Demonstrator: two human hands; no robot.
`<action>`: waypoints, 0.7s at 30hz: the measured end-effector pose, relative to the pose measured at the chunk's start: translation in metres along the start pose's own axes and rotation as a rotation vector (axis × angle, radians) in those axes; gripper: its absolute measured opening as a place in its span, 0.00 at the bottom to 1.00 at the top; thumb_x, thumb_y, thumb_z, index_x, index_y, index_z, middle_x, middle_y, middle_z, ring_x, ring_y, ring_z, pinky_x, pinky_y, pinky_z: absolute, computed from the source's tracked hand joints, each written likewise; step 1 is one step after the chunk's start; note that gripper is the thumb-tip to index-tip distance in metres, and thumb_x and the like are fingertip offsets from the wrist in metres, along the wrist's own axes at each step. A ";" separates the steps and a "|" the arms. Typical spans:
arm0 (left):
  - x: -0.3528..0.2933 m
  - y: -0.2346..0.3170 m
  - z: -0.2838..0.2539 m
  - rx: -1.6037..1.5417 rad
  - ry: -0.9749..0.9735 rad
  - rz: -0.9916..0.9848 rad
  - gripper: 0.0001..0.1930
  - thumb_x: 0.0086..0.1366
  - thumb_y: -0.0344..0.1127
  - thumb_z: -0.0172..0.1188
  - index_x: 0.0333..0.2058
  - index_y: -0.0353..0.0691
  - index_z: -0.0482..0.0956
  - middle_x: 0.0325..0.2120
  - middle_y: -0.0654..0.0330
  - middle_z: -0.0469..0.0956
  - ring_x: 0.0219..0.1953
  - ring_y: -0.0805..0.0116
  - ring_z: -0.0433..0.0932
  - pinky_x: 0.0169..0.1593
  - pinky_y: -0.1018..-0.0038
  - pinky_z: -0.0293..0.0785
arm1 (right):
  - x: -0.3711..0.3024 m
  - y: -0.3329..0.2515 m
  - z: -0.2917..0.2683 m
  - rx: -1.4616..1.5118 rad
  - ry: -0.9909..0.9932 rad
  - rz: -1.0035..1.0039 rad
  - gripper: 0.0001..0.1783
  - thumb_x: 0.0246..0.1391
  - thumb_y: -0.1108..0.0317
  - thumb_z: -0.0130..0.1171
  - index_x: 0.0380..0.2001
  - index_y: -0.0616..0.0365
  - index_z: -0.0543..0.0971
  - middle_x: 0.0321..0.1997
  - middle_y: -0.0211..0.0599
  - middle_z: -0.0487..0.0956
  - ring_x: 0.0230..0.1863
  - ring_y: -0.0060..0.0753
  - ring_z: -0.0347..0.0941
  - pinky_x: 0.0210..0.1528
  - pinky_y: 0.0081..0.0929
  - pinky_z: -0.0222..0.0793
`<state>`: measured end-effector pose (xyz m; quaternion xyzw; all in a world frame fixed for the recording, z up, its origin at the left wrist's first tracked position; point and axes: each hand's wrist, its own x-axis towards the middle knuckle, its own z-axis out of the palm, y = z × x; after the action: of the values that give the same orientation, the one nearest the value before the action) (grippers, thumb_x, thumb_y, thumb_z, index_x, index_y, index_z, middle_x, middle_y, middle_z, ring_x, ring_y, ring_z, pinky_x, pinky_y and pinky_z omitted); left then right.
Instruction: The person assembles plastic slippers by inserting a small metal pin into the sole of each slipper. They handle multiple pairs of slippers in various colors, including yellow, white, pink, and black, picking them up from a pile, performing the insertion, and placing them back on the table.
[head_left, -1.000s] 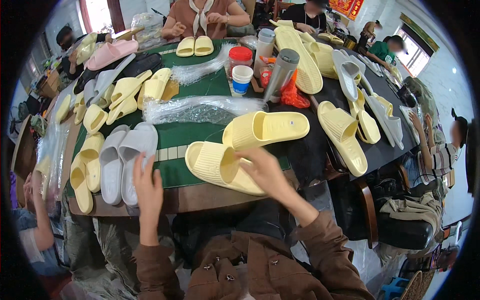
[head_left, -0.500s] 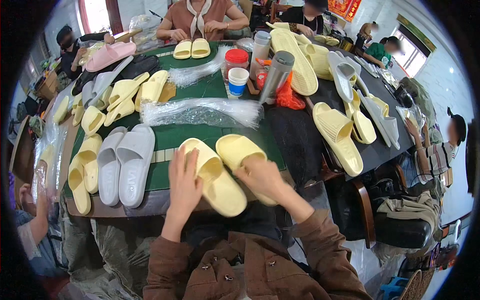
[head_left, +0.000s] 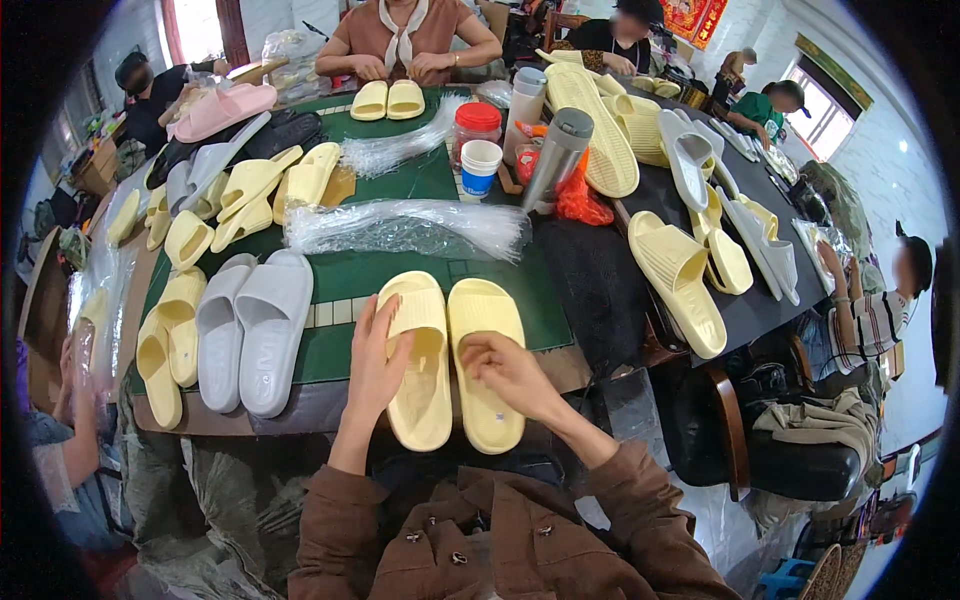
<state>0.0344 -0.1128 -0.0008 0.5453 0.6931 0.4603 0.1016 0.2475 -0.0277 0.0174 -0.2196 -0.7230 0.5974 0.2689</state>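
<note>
A pair of pale yellow slide slippers lies side by side at the table's near edge, toes away from me. My left hand (head_left: 378, 350) is open along the outer side of the left yellow slipper (head_left: 425, 405), its thumb near the strap's edge. Over the right yellow slipper (head_left: 488, 305), my right hand (head_left: 510, 375) has its fingers bent and loosely apart, touching near the strap opening and covering part of the footbed. A small mark shows near that slipper's heel. To the left stands a pair of grey slippers (head_left: 270, 340).
Clear plastic bags (head_left: 400, 228) lie across the green mat (head_left: 340, 290). Behind them are a paper cup (head_left: 478, 170), a red-lidded jar (head_left: 476, 122) and a steel tumbler (head_left: 560, 155). More slippers (head_left: 680, 280) fill both sides. Several people work around the tables.
The yellow pair has turned from slanted to nearly straight, heels toward me. My right hand has shifted left and loosened its fingers; my left hand stays beside the left slipper.
</note>
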 end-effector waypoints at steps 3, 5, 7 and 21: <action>0.005 -0.003 -0.001 0.008 -0.010 0.051 0.26 0.62 0.37 0.60 0.59 0.40 0.67 0.62 0.40 0.58 0.64 0.43 0.58 0.64 0.59 0.57 | -0.015 -0.007 -0.018 0.096 0.057 -0.072 0.16 0.55 0.85 0.42 0.47 0.67 0.70 0.42 0.37 0.74 0.43 0.25 0.73 0.49 0.25 0.70; 0.005 -0.011 0.001 -0.021 0.000 0.086 0.26 0.62 0.36 0.60 0.58 0.40 0.68 0.62 0.41 0.58 0.63 0.43 0.59 0.64 0.59 0.57 | -0.017 -0.027 -0.025 0.165 0.113 -0.141 0.15 0.57 0.85 0.41 0.46 0.67 0.70 0.42 0.37 0.74 0.44 0.25 0.73 0.51 0.25 0.70; 0.004 -0.008 0.008 -0.087 0.017 0.071 0.26 0.61 0.36 0.60 0.58 0.39 0.69 0.62 0.42 0.58 0.63 0.44 0.60 0.64 0.59 0.57 | -0.011 -0.044 -0.030 0.190 0.166 -0.167 0.13 0.60 0.84 0.40 0.47 0.66 0.69 0.44 0.39 0.75 0.48 0.28 0.74 0.56 0.27 0.69; -0.005 -0.001 0.019 -0.116 0.082 0.047 0.24 0.61 0.38 0.60 0.56 0.40 0.72 0.61 0.48 0.62 0.62 0.50 0.63 0.63 0.61 0.58 | 0.085 -0.253 -0.020 0.617 0.083 -1.023 0.16 0.68 0.66 0.43 0.52 0.63 0.70 0.51 0.43 0.77 0.50 0.33 0.78 0.48 0.26 0.77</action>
<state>0.0477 -0.1070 -0.0134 0.5353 0.6560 0.5238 0.0939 0.1972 -0.0069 0.2789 0.2214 -0.5191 0.5654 0.6015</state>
